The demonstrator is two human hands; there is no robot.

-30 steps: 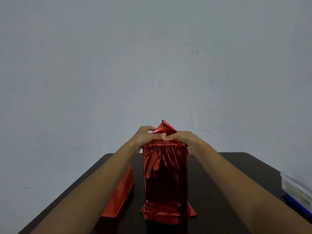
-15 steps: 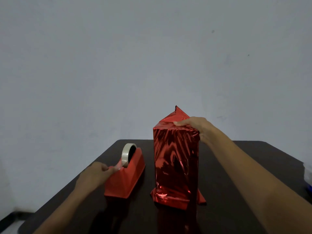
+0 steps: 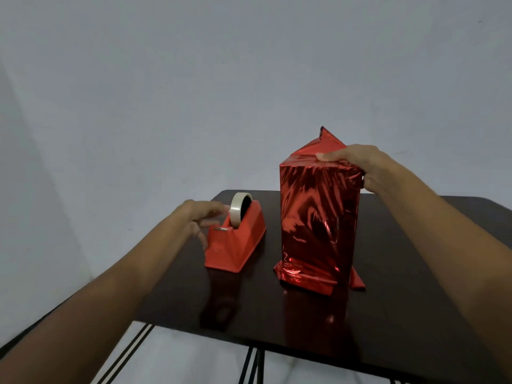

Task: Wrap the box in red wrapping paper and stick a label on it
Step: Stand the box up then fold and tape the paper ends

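Right hand (image 3: 357, 167) clamps paper flap (image 3: 328, 146) atop red-wrapped box (image 3: 318, 217), upright on counter (image 3: 429, 259) beneath palm; left hand (image 3: 199, 220), fingers spread, empty, beside tape dispenser (image 3: 235, 245) just right of it. Best: pin flap flat, pull short strip, tear cleanly

The wrapping paper (image 3: 318, 217) on the box is a glossy, metallic-looking red foil, creased and crinkled. The tape dispenser (image 3: 238, 242) is smooth red plastic. The table (image 3: 401, 286) is dark with a reflective finish.
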